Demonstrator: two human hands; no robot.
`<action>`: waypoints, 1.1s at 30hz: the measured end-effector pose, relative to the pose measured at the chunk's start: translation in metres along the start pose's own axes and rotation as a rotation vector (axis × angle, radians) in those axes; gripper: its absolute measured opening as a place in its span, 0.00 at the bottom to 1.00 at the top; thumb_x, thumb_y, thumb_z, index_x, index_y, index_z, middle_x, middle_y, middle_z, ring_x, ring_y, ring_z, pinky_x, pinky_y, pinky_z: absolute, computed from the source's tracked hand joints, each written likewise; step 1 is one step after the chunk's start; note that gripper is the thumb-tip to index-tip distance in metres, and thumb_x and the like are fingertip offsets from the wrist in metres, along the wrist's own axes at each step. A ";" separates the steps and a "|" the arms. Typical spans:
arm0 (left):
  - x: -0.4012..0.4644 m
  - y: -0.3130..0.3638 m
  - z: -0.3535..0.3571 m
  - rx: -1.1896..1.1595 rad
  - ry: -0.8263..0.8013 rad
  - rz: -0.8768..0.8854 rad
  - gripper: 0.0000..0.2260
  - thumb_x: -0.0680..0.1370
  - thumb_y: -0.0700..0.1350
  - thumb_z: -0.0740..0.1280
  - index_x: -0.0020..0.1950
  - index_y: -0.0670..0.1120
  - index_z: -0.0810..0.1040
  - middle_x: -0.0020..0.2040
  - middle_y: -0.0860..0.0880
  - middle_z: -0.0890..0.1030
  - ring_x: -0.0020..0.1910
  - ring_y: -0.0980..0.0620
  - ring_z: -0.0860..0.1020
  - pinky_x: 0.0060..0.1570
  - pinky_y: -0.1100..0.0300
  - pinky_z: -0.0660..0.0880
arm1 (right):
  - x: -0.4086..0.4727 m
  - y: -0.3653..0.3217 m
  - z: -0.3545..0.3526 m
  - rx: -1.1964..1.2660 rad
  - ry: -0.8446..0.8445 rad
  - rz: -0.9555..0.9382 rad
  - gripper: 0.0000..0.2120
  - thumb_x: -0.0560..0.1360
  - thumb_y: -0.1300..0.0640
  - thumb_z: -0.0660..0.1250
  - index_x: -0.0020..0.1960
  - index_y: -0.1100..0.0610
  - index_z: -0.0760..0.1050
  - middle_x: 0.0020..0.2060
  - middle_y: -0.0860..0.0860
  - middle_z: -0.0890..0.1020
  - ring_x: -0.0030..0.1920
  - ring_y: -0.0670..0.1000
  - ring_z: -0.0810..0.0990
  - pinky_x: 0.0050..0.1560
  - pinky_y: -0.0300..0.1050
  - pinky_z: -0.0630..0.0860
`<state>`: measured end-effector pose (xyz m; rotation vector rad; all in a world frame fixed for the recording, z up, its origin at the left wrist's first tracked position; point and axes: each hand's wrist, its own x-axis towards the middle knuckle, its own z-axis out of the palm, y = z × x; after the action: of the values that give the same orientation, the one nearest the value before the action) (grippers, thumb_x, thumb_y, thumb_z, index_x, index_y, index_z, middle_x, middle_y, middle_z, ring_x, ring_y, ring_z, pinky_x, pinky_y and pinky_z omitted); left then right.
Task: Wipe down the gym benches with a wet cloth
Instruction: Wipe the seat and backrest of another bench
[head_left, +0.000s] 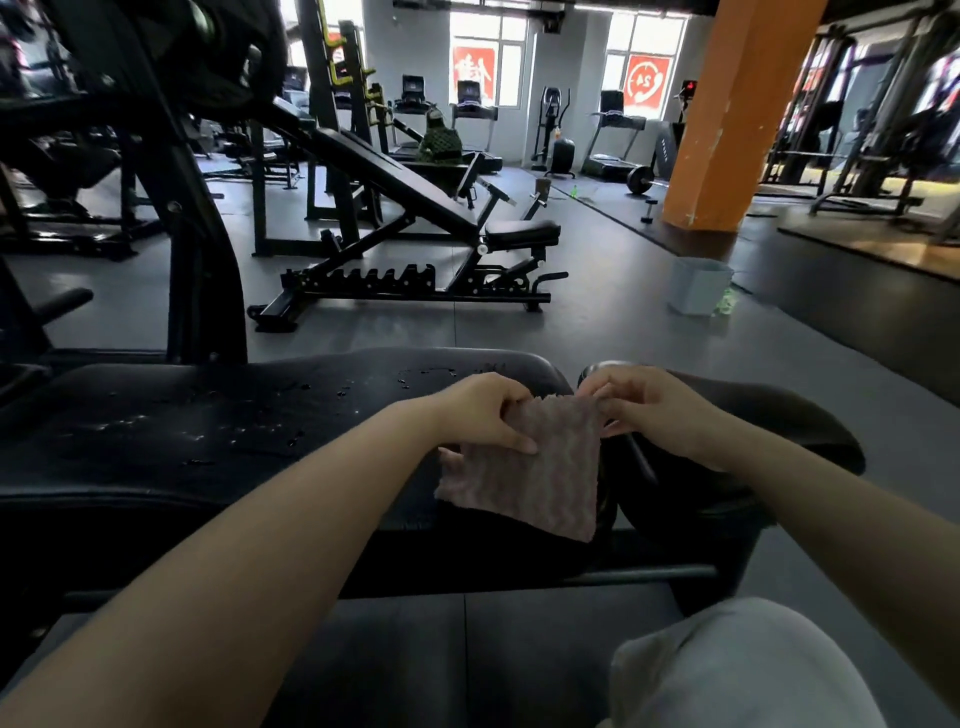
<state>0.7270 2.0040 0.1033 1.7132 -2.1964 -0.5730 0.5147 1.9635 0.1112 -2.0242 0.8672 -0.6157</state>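
- The left hand (480, 410) pinches the upper left corner of the cloth (535, 467): its fingers are curled over the top edge and its thumb lies flat on the fabric below them.
- The right hand (644, 410) holds the upper right corner, fingers bent round the edge; the fingertips themselves are partly hidden by the fabric, so the exact grip is hard to make out.
- The cloth is pinkish and ribbed, stretched between the two sets of fingers and hanging down from them as a flat square, its lower corner pointing down below the thumbs.
- Under and behind the fingers lies the black bench (208, 431), its long pad running off to the left of the left fingers.
- Water drops (291, 410) shine on the pad, to the left of the left fingers and just beyond them.
- A smaller seat pad (779, 426) sits under and to the right of the right fingers.
- Well beyond the fingers stands an inclined bench (415, 208) on the grey floor (597, 312).
- Beyond the right fingers, a pale bucket (698, 286) stands on the floor, near an orange pillar (727, 119).
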 end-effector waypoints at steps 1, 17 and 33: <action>0.001 0.001 -0.005 0.026 0.003 0.001 0.10 0.70 0.49 0.75 0.41 0.47 0.76 0.37 0.51 0.76 0.36 0.55 0.72 0.37 0.62 0.67 | 0.001 -0.002 -0.002 0.026 0.005 0.000 0.14 0.77 0.72 0.59 0.45 0.57 0.78 0.39 0.46 0.82 0.43 0.44 0.81 0.50 0.41 0.80; -0.037 0.036 -0.072 -0.358 0.588 0.020 0.12 0.71 0.41 0.74 0.38 0.51 0.71 0.40 0.53 0.76 0.38 0.59 0.72 0.36 0.69 0.69 | 0.002 -0.075 -0.032 0.032 0.421 -0.114 0.11 0.71 0.68 0.71 0.37 0.53 0.79 0.43 0.56 0.83 0.36 0.46 0.79 0.35 0.34 0.79; -0.079 0.064 -0.102 -0.122 0.597 0.045 0.10 0.73 0.44 0.71 0.35 0.50 0.74 0.39 0.53 0.76 0.42 0.54 0.75 0.45 0.59 0.73 | -0.020 -0.133 -0.033 -0.123 0.518 -0.256 0.10 0.72 0.64 0.71 0.36 0.56 0.74 0.35 0.49 0.78 0.31 0.40 0.76 0.29 0.28 0.71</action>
<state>0.7394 2.0813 0.2238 1.5162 -1.7301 -0.1454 0.5265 2.0177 0.2385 -2.1390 0.9612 -1.2978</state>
